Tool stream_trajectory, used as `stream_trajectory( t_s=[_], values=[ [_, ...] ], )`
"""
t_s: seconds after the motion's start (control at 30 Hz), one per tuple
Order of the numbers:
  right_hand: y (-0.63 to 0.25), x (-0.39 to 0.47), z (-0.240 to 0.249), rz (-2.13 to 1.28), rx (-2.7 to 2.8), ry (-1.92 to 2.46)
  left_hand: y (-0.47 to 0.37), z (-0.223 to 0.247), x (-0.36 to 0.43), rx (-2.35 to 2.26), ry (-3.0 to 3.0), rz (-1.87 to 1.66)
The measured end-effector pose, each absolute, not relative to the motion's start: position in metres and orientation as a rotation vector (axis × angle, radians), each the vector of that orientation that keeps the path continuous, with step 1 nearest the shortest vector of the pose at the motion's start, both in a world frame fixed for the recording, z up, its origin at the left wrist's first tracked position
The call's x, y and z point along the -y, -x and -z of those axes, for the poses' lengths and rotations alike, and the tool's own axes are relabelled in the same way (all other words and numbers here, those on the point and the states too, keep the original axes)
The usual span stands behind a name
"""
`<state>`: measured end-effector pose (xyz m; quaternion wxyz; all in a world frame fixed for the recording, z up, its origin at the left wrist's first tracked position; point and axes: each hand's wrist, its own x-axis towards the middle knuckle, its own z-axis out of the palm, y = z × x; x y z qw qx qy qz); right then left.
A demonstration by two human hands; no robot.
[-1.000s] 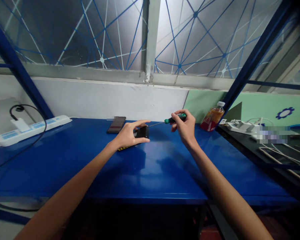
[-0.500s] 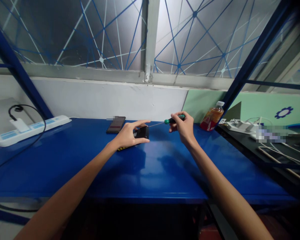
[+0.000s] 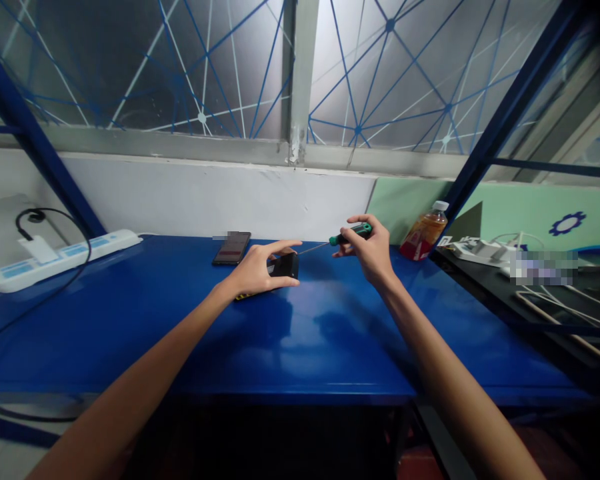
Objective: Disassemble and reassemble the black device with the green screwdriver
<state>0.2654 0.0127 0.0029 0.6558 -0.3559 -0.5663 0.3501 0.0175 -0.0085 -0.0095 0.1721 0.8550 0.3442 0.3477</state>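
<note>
My left hand (image 3: 255, 272) is wrapped around a black box-like device (image 3: 286, 267) on the blue table, thumb along its near side and fingers along its far side. A yellow-and-black edge (image 3: 245, 295) shows below my palm; what exactly the device is I cannot tell. In my right hand (image 3: 373, 250) is a screwdriver (image 3: 351, 235) with a green and black handle, pinched between thumb and fingers. Its thin shaft points left, and the tip meets or nearly meets the device's right end. Part of the device is hidden under my left hand.
Behind my left hand a dark phone (image 3: 233, 248) lies on the blue table (image 3: 190, 360). A white power strip (image 3: 65, 260) with a black cable is at the left. At the right stand a drink bottle (image 3: 424, 232) and a black surface (image 3: 510, 300) with white chargers and cables.
My right hand has shifted slightly, its index finger lifting and more of the screwdriver handle showing. My left hand and the device stay put.
</note>
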Motion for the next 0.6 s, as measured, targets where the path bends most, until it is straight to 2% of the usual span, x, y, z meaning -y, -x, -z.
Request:
stream_trajectory(
  t_s=[0.6],
  values=[
    [-0.29, -0.012, -0.015, -0.918, 1.639, 0.705, -0.018, 0.011, 0.006, -0.973, -2.462, -0.952]
  ],
)
